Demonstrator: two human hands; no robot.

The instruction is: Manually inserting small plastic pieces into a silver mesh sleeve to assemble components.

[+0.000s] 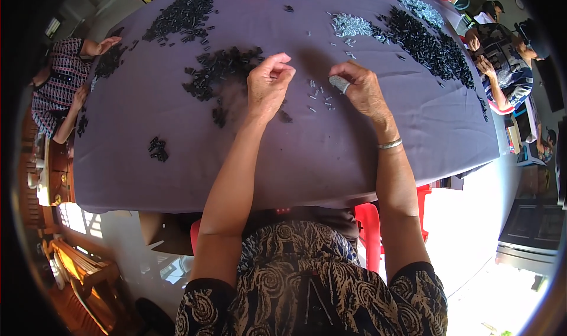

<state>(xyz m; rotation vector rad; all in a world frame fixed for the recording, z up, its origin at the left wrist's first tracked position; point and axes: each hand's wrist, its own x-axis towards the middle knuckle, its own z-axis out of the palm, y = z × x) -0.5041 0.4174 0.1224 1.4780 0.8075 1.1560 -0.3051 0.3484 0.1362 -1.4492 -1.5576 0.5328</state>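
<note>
Grey tablecloth (331, 158) carried black parts pile (221, 70) mid-surface; left hand (269, 85) pinched closed, contents unclear; right hand (360, 91) gripped small grey piece (339, 83).

Purple tablecloth (331, 153), red plastic chair (369, 224), seated co-workers at the left (56, 93) and right (502, 64) edges.
</note>
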